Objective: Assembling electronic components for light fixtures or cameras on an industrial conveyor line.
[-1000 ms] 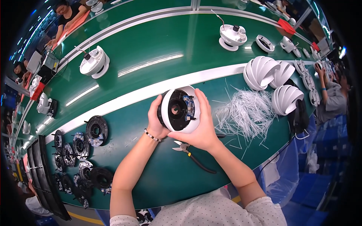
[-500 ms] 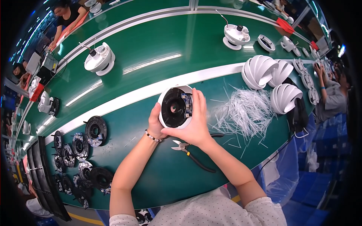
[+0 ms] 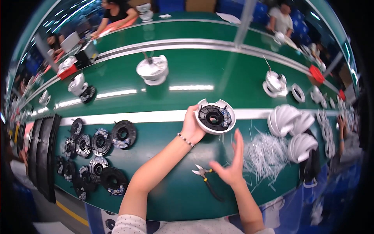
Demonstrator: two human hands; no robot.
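My left hand (image 3: 193, 126) grips a round white plastic housing (image 3: 230, 126) by its left side, above the near edge of the belt. Inside the housing sits a black ring-shaped part (image 3: 208, 117) with a small circuit board (image 3: 224, 117) on its right side. Fingers spread, my right hand (image 3: 230, 162) is off the housing and holds nothing. It hovers just right of a pair of cutting pliers (image 3: 206, 179) with dark handles, which lies with its jaws apart on the green table. A heap of thin white plastic strips (image 3: 267, 156) is right of that hand.
Several black rings with circuit boards (image 3: 101, 142) lie at the left, beside a stack of black trays (image 3: 42, 156). Spiral white shells (image 3: 284, 121) stand at the right. White assemblies (image 3: 152, 71) rest on the green belt (image 3: 218, 70) beyond. People sit across and at the right.
My right hand has let go of the housing and drawn back toward me, opening. My left hand alone now holds the housing. The whole view has shifted, showing more of the far side.
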